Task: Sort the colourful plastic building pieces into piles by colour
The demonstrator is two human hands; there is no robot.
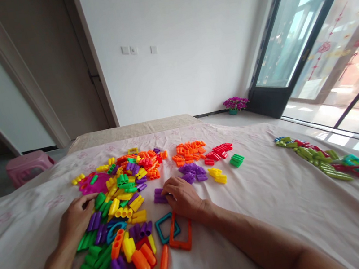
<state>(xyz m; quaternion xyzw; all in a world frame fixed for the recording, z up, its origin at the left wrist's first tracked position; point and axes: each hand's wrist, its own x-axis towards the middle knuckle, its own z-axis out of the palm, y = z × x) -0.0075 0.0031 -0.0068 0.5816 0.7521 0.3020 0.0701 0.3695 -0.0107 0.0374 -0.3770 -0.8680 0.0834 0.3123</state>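
Note:
My right hand (184, 197) is closed at its fingertips on a purple plastic building block (159, 196), just right of the big mixed pile. My left hand (76, 216) rests at the pile's left edge, its fingers curled beside a green block (100, 200); whether it grips anything is hidden. The pile holds many green, yellow, purple and orange tube-shaped blocks, among them a yellow block (124, 213). Close by my right hand lie a teal square frame (161, 233) and an orange square frame (182, 245). Beyond it sits a group of purple blocks (192, 171).
Sorted groups of orange blocks (189, 151), red blocks (219, 152), yellow blocks (218, 176) and green blocks (237, 160) lie farther back. Lime-green pieces (312, 154) form a row at the right. A pink stool (29, 165) stands left of the cloth-covered table (263, 212).

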